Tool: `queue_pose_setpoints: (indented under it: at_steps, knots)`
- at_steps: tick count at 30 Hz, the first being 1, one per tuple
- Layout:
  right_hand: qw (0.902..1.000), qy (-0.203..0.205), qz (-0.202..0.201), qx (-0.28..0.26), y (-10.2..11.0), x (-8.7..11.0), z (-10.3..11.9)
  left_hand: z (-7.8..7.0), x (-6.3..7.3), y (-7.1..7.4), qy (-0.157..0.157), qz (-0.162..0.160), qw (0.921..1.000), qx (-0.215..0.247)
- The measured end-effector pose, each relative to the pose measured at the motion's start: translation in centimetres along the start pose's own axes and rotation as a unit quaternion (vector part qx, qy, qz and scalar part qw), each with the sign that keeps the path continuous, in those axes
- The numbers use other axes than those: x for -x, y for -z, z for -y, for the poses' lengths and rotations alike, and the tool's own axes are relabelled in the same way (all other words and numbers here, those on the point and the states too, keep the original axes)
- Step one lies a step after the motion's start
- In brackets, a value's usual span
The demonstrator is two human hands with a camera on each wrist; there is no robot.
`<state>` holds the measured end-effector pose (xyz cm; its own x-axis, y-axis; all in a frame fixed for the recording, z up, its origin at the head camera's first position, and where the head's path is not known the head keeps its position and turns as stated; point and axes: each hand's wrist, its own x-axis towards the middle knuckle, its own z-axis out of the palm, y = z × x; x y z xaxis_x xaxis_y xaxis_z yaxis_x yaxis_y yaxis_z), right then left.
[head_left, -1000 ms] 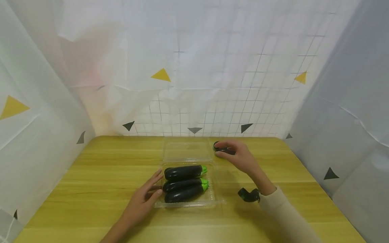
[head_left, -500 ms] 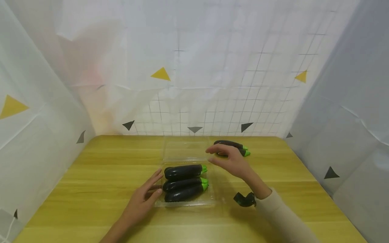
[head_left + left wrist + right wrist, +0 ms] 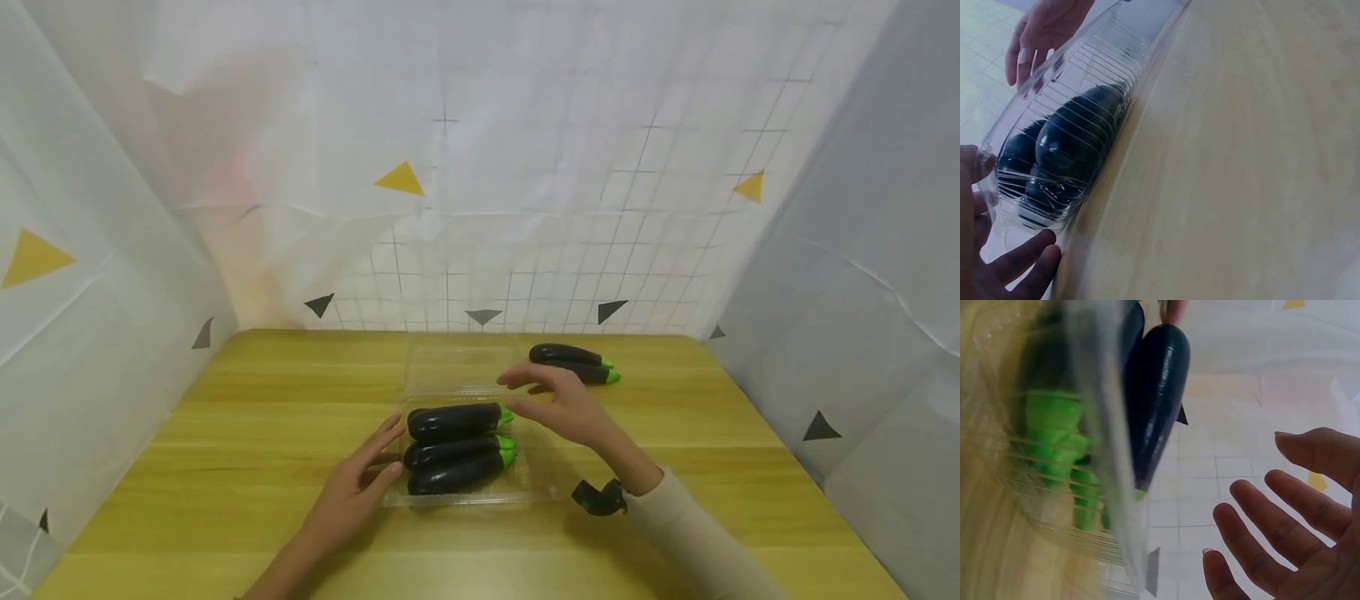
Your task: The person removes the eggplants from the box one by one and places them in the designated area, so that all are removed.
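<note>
Several glossy dark eggplants [image 3: 456, 422] with green stems lie stacked in a clear plastic clamshell box [image 3: 468, 500], stems to the right in the head view. Spread fingers of my left hand [image 3: 351, 493] rest at the box's left side; the left wrist view shows those fingertips on its wall. My right hand [image 3: 566, 407] hovers just beyond the box's right rim, palm facing it, fingers loosely bent and holding nothing. In the right wrist view, one eggplant [image 3: 1159, 394] rises above the rim of the box.
Two more eggplants [image 3: 566, 353] lie side by side at the back right of the wooden table [image 3: 225, 467]. The clear lid [image 3: 461, 367] lies folded back behind the box. Beside the right cuff is a dark curved piece [image 3: 598, 497]. White sheets [image 3: 480, 167] enclose three sides.
My right hand has moved left and nearer, from over the two back eggplants to the box's right rim, leaving those eggplants uncovered. My left hand has stayed at the box.
</note>
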<state>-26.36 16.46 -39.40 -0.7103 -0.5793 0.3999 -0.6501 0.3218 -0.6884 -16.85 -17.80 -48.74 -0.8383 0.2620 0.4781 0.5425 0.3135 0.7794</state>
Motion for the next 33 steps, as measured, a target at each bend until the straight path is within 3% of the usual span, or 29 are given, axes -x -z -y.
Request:
queue_pose_setpoints:
  at_steps: [6, 25, 33]
  knots:
    - [0.9996, -0.012, 0.026, -0.006, -0.6, 0.0, -0.2, 0.2, 0.0, 0.0, -0.006, -0.001, 1.0000, -0.003]
    - [0.9975, 0.008, 0.066, 0.024, -2.4, -1.0, -0.4, 0.0, 0.1, -0.1, -0.001, -0.001, 0.9999, -0.013]
    - [0.9943, 0.015, 0.086, 0.060, -3.3, -1.0, -0.7, 0.0, 0.0, 0.0, 0.001, -0.001, 0.9999, -0.015]
